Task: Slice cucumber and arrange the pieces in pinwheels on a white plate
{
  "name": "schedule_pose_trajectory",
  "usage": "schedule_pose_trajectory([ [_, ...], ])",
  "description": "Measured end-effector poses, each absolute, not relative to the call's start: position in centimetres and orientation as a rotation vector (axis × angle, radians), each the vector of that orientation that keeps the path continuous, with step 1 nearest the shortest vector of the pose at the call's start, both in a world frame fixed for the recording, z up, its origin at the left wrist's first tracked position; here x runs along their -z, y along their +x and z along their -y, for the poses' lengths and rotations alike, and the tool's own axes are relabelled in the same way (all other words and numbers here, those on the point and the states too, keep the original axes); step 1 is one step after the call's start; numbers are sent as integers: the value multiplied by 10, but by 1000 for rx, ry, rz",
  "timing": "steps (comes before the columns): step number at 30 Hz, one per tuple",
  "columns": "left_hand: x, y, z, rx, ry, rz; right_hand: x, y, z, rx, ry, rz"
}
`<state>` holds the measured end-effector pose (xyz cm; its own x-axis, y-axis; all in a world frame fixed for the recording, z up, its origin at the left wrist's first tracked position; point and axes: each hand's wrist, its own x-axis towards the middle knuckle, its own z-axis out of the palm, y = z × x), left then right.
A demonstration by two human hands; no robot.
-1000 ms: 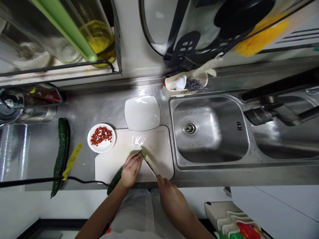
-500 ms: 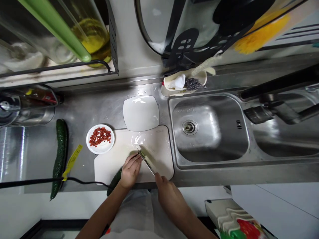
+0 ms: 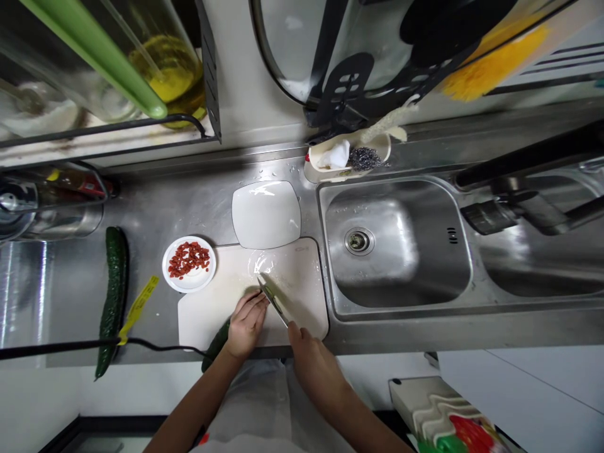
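My left hand is closed over a dark green cucumber lying across the front edge of the white cutting board; most of it is hidden under the hand. In my right hand is the handle of a knife, its blade slanting up and left beside my left fingertips. A bit of green shows against the blade. A white square plate overlaps the board's back edge. At the board's left corner stands a small white dish with red berries.
Another cucumber lies on the counter at left, near a yellow tag on a black cable. To the right is a steel sink with a faucet. A scrubber holder sits behind.
The knife and my right hand have shifted slightly up and to the left. My left hand keeps nearly the same place on the cucumber.
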<state>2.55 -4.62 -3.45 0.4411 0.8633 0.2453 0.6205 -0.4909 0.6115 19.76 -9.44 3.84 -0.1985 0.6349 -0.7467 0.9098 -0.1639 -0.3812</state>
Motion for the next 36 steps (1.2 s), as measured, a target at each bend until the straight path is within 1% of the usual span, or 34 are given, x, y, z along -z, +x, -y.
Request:
schedule_pose_trajectory([
  [9, 37, 24, 47, -738, 2254, -1248, -36, 194, 89, 1248, 1793, -1815],
  [16, 39, 23, 47, -727, 2257, -1250, -32, 191, 81, 1301, 1798, -1810],
  [26, 36, 25, 47, -741, 2242, -1252, -18, 183, 78, 1216, 1821, -1842],
  [32, 38, 24, 48, -747, 2245, -1245, -6, 180, 83, 1262, 1860, -1827],
  [36, 37, 25, 48, -718, 2240, -1271, -10, 191, 79, 1316, 1896, -1755],
])
